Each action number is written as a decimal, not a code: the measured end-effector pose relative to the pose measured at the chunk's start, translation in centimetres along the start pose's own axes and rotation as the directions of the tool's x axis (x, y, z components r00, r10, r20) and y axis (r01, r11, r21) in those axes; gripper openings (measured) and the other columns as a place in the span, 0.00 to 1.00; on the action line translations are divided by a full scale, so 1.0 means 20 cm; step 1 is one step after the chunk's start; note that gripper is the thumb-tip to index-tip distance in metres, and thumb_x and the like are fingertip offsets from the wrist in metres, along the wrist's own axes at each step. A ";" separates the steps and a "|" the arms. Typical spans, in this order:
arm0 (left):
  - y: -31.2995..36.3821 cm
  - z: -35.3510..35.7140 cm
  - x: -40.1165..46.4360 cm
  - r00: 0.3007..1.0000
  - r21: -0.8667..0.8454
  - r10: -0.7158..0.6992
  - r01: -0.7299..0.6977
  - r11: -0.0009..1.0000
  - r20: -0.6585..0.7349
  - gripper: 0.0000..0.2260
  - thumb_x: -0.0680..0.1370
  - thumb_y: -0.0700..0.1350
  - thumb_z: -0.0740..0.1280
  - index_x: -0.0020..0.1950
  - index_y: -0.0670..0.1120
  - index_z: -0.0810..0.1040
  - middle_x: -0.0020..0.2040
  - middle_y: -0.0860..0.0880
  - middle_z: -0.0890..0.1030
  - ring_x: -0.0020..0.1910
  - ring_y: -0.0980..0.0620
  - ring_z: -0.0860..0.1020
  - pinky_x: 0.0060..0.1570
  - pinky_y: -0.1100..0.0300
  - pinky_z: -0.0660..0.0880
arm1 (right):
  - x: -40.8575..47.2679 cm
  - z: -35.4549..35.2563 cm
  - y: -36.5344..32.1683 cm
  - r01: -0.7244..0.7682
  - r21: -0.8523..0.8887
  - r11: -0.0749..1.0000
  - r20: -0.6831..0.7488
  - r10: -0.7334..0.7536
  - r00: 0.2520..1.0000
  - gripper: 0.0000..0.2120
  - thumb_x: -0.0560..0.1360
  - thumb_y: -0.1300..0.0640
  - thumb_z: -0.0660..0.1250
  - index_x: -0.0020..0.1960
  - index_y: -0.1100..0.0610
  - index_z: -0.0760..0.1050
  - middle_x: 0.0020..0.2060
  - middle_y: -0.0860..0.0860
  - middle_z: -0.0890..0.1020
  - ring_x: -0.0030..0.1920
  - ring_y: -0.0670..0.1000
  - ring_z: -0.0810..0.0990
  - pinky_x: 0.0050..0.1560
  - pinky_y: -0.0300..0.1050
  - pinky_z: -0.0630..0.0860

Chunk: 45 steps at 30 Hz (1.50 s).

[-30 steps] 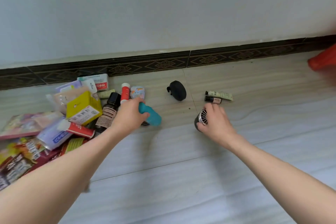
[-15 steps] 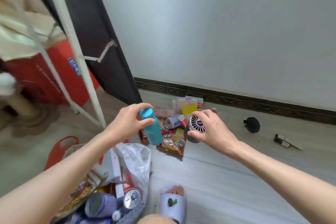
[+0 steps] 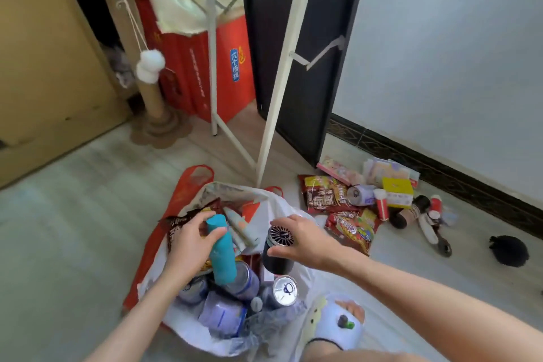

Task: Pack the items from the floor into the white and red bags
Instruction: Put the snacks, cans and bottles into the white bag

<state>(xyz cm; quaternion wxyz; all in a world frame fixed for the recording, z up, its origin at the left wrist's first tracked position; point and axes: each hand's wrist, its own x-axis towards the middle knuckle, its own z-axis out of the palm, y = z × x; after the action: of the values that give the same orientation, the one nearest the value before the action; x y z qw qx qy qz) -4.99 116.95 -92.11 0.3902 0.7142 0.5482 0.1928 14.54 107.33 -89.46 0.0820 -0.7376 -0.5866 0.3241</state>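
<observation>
You are partway through: cans and packets are already lying in the white bag, nested in the red bag, while snack packets and bottles are waiting on the floor. Your left hand is gripping a teal bottle, your right hand a dark canister; both are hanging just above the bag's open mouth, directly under your fingers.

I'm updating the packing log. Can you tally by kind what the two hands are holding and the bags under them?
Teal bottle, held by the left hand: 1
Dark canister with a grille top, held by the right hand: 1
White bag: 1
Red bag: 1
Total: 4
</observation>
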 end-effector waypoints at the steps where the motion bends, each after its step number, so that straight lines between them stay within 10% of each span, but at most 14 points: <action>1: -0.04 0.02 0.01 1.000 -0.016 -0.030 0.030 0.999 0.005 0.17 0.72 0.44 0.71 0.60 0.45 0.76 0.53 0.44 0.81 0.46 0.53 0.75 0.39 0.66 0.65 | 0.04 0.04 0.01 -0.010 0.013 1.000 0.031 0.010 0.999 0.29 0.71 0.45 0.68 0.69 0.54 0.66 0.64 0.56 0.72 0.64 0.56 0.70 0.63 0.45 0.66; 11: -0.11 0.25 0.21 0.987 -0.036 -0.162 0.163 0.986 0.022 0.17 0.73 0.47 0.71 0.59 0.44 0.78 0.41 0.48 0.76 0.41 0.52 0.74 0.40 0.64 0.66 | 0.19 0.31 0.29 -0.221 0.132 0.966 0.066 0.214 0.975 0.20 0.71 0.45 0.68 0.55 0.58 0.70 0.51 0.56 0.79 0.52 0.57 0.76 0.43 0.44 0.69; 15: -0.09 0.29 0.30 0.993 -0.002 -0.117 0.117 0.993 -0.027 0.16 0.73 0.46 0.70 0.59 0.43 0.77 0.44 0.48 0.77 0.37 0.57 0.74 0.35 0.73 0.67 | 0.26 0.32 0.35 -0.175 0.097 0.980 -0.081 0.183 0.980 0.20 0.73 0.45 0.65 0.54 0.60 0.74 0.53 0.57 0.77 0.55 0.57 0.74 0.51 0.47 0.70; 21: -0.15 0.37 0.30 0.994 0.162 -0.089 0.097 0.982 -0.057 0.19 0.74 0.44 0.69 0.63 0.42 0.71 0.54 0.42 0.75 0.50 0.43 0.76 0.52 0.54 0.71 | 0.24 0.42 0.38 -0.100 0.037 0.994 -0.136 0.104 0.985 0.19 0.76 0.52 0.62 0.63 0.61 0.70 0.66 0.58 0.65 0.67 0.56 0.65 0.65 0.45 0.66; 26: -0.20 0.41 0.17 0.995 0.292 0.031 -0.059 0.955 0.098 0.18 0.76 0.41 0.66 0.65 0.39 0.71 0.61 0.42 0.71 0.60 0.44 0.71 0.59 0.60 0.63 | 0.20 0.46 0.42 -0.077 0.010 0.997 -0.160 0.078 0.984 0.18 0.74 0.63 0.59 0.64 0.62 0.68 0.58 0.58 0.71 0.57 0.60 0.72 0.53 0.53 0.74; 34: -0.13 0.33 0.12 0.944 0.522 0.052 -0.226 0.822 0.326 0.29 0.78 0.55 0.59 0.75 0.48 0.54 0.76 0.43 0.53 0.74 0.45 0.52 0.71 0.53 0.51 | 0.06 0.34 0.43 -0.004 -0.033 0.999 -0.244 -0.004 0.970 0.20 0.76 0.56 0.61 0.67 0.57 0.68 0.63 0.57 0.73 0.61 0.59 0.73 0.59 0.52 0.73; 45: 0.83 0.76 -0.04 0.571 0.377 0.585 -0.821 0.429 0.576 0.35 0.72 0.66 0.45 0.74 0.50 0.58 0.76 0.42 0.55 0.75 0.42 0.50 0.72 0.44 0.51 | -0.77 -0.27 0.91 -0.276 -0.259 0.925 -0.500 0.116 0.858 0.28 0.70 0.43 0.61 0.63 0.59 0.73 0.55 0.57 0.81 0.54 0.58 0.81 0.54 0.54 0.77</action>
<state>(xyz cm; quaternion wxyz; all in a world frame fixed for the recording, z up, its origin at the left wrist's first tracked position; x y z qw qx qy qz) 15.93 109.46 -88.58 0.1095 0.9840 0.1392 0.0182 30.87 89.17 -88.52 0.0682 -0.8542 -0.5139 0.0393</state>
